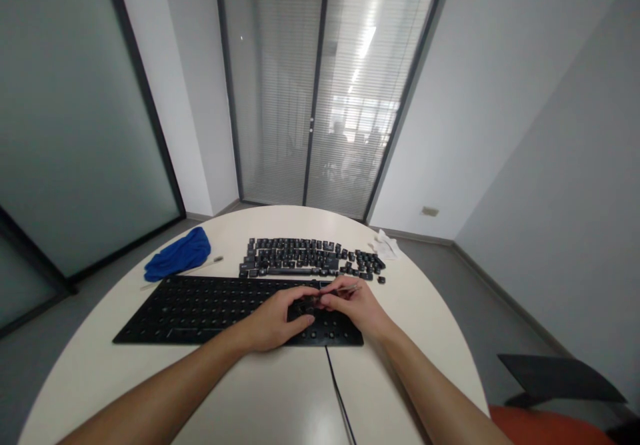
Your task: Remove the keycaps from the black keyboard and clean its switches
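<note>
A black keyboard base (200,305), its keycaps off, lies in front of me. Across its right half rests my left hand (277,318), thumb and index finger spread apart over the switches. My right hand (356,303) is closed in a pinch around a thin, light stick (350,288), whose kind I cannot make out. The fingertips of both hands almost meet over the board, and what lies between them is partly hidden. Just beyond the base, loose black keycaps (287,256) are laid out in rows like a keyboard, with a looser group to the right.
On the round white table (240,391), a blue cloth (180,255) lies at the left beside a thin brush (203,265). A crumpled white tissue (387,245) sits at the far right. A black cable (337,391) runs towards me. An orange chair (545,425) stands at lower right.
</note>
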Demonstrator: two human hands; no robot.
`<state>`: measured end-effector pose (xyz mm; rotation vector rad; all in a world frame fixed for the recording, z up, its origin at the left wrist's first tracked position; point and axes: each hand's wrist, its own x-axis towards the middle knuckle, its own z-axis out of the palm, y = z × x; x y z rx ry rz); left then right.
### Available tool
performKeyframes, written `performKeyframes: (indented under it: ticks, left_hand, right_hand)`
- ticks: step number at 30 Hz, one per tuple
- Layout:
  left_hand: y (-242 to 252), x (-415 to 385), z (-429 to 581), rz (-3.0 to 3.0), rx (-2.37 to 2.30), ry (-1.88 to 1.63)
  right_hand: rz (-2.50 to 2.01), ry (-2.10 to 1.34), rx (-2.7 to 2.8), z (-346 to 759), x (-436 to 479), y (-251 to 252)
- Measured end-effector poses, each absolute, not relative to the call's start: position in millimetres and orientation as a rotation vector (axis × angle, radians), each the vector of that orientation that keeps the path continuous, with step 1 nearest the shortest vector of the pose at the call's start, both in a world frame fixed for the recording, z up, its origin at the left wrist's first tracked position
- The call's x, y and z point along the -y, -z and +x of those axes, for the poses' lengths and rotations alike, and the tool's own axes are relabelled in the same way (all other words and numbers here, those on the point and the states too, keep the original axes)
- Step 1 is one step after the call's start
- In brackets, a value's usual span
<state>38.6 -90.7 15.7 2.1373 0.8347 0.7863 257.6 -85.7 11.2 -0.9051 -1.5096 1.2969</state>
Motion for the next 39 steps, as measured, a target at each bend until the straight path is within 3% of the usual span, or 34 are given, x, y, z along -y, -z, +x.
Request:
performKeyframes:
  ticks: [19,29,39]
  left_hand:
    - [-20.7,92.4,43.7,2.186,-0.894,-0.82]
    - [-19.6,79.6,30.7,1.899,-0.644,-0.725]
    - [-19.1,74.6,31.5,1.868,-0.702,-0.718]
  right_hand:
    - [-0.934,-1.324,1.544,263.1,84.6,-15.6]
    - [-0.925,-1.341,1.501,272.6,78.4,-12.4]
    - [-0.752,-1.52,1.675,276.4,83.0,-17.9]
